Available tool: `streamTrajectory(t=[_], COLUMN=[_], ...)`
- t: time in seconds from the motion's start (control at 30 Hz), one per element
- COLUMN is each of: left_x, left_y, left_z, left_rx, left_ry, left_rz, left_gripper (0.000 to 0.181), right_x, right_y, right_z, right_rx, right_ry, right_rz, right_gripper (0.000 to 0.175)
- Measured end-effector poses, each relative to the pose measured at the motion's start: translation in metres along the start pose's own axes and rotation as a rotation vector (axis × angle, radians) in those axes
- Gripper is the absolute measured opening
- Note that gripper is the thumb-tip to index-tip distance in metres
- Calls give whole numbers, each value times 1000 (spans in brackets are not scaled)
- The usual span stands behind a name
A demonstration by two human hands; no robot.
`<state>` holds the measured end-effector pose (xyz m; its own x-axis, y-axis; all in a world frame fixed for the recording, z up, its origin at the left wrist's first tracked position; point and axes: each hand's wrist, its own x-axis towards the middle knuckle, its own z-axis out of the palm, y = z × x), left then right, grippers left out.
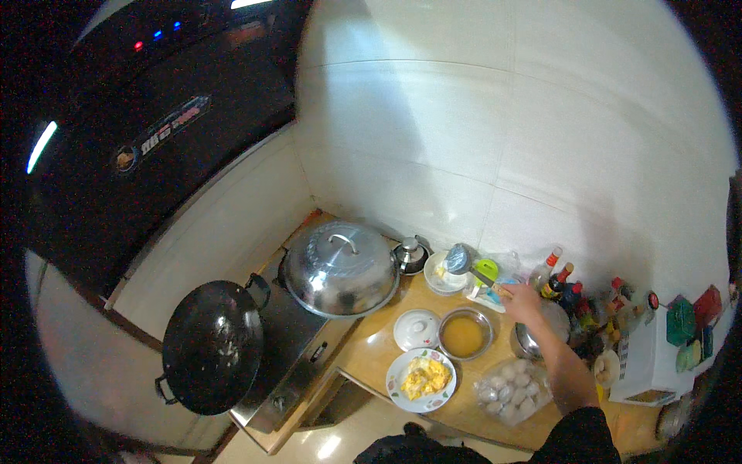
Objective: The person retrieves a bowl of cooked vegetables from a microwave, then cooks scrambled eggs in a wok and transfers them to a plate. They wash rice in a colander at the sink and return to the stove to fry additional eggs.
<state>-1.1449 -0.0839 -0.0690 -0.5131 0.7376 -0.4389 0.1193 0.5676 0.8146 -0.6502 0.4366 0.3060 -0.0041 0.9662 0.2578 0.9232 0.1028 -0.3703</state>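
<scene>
My right hand (520, 301) reaches forward over the counter, closed on the handle of a metal cooking utensil (459, 259), a wok turner or ladle. Its broad grey head is over the edge of a white bowl (443, 282), which has something pale and yellow in it; whether they touch I cannot tell. Nearer to me are a steel basin of yellowish liquid (465, 333), a white ceramic lid (417, 329) and a flowered plate (397, 393) bearing cooked egg (425, 378). Beneath my right forearm stands a metal pot (526, 342), partly hidden. My left hand is out of view.
A black wok (211, 348) sits on the gas stove (284, 380) at left. Behind it is a large domed metal lid (342, 269) beside a small kettle (411, 255). Sauce bottles (557, 281) line the wall. A bag of round pale items (513, 388) lies near the counter's front. The range hood (191, 133) overhangs.
</scene>
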Motion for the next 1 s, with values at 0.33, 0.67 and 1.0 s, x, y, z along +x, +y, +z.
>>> streamTrajectory(t=[0.33,0.67,1.0], left_x=[-45,-134,-165], left_y=[-42,-114,-217], left_z=[-11,-89,-170], left_rx=[-86,23,22], left_ry=[19,189,271], left_rz=[-63,-88,-117], left_gripper=[33,36,37], right_x=[-33,-91,-139], right_y=[-177,-485,-598], right_z=[-68,74,69], right_rx=[450,114,-563], right_ry=[-284,-517,-532], right_rz=[-318,-792,-1064], right_gripper=[41,39,38])
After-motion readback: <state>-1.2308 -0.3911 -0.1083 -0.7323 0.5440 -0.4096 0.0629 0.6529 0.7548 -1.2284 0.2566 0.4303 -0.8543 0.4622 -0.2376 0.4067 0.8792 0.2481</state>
